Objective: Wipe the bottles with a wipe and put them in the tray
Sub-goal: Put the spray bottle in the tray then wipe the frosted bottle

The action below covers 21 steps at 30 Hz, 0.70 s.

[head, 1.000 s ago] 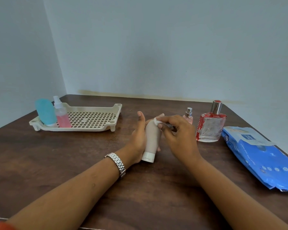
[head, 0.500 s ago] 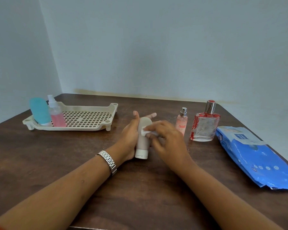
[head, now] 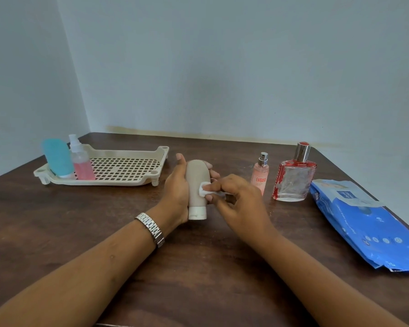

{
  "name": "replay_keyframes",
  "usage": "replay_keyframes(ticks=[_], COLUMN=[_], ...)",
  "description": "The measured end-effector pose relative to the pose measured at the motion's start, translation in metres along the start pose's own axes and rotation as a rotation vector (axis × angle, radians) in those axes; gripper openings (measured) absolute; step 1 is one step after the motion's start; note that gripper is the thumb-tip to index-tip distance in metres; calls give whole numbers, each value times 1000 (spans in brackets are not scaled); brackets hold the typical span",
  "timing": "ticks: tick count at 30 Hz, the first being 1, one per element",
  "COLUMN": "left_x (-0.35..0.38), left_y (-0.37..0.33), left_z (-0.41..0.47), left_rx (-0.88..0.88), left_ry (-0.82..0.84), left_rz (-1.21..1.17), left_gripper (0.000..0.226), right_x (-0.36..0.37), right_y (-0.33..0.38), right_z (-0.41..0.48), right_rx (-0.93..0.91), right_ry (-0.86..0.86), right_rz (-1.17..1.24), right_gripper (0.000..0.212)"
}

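Observation:
My left hand (head: 175,194) grips a beige tube bottle (head: 196,185), held cap-down with its white cap near the table. My right hand (head: 239,201) pinches a small white wipe (head: 204,190) against the tube's right side, about halfway down. A slim pink spray bottle (head: 260,177) and a red-trimmed glass perfume bottle (head: 293,178) stand to the right. The cream slotted tray (head: 125,171) at the left holds a teal bottle (head: 57,159) and a pink spray bottle (head: 80,161) at its left end.
A blue wipes pack (head: 366,223) lies flat at the table's right edge. The dark wooden table (head: 57,220) sits in a corner, with walls behind and at the left. A metal watch (head: 151,228) is on my left wrist.
The wipe in my right hand has slid from the tube's top end down to its middle. My left hand has kept hold of the tube.

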State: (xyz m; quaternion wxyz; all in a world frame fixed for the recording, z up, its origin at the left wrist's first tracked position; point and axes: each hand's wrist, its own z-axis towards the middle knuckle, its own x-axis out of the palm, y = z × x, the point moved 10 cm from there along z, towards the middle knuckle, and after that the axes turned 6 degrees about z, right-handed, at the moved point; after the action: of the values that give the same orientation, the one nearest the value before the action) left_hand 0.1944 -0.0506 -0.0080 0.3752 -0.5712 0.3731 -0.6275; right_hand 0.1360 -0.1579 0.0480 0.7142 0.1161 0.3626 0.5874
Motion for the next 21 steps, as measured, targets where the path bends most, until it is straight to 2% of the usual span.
replay_keyframes(ticks=[6,8,12,17,19,21], left_x=[3,8,16,54,60,58], left_y=[3,3,1,5,9,8], left_z=[3,2,-6,-26,-26,-26], left_rx=[2,3,21,93,125,128], left_ry=[31,54,60,291,329,313], left_rz=[-95,-91,73,306,346,339], left_gripper=[73,76,78,99,107,105], right_x=[23,26,6,-34,-38,-32], right_y=[28,35,30,20,18,21], right_z=[-9,-11,-1,11,10,7], right_rx=[-193,-254,-202,-96,-81,-114], right_ry=[245,278,99,-208,-246,-209], right_rz=[-175,-207,-202,-105,-69,-69], right_gripper=[20,19,17,17,17,20])
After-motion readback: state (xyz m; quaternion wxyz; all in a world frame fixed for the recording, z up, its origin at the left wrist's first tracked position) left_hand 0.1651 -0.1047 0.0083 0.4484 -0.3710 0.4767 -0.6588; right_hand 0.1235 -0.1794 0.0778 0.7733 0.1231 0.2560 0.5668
